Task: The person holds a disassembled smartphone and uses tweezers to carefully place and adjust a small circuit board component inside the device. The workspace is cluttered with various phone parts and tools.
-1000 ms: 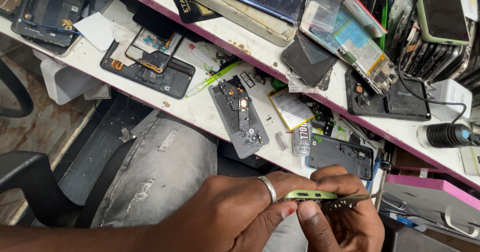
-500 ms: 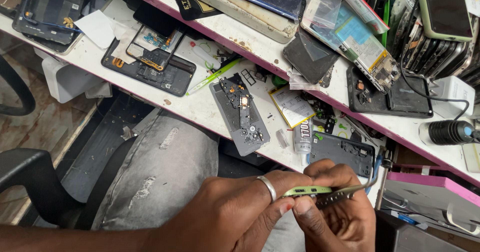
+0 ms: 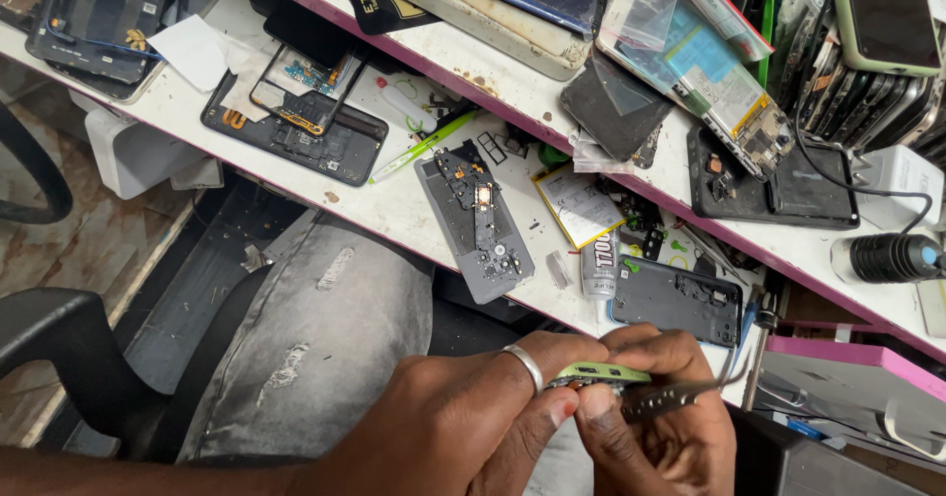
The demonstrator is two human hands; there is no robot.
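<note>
Both hands on the green part.
Your left hand [image 3: 463, 427] pinches the green part [image 3: 598, 374]; your right hand [image 3: 670, 427], at 3 o'clock, grips tweezers [image 3: 690, 393].

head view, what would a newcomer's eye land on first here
Probably the two hands at bottom centre: the left hand, wearing a ring, and the right hand pinch a small green phone part, with tweezers in the right. Behind them, a white bench is strewn with opened phones.
</note>
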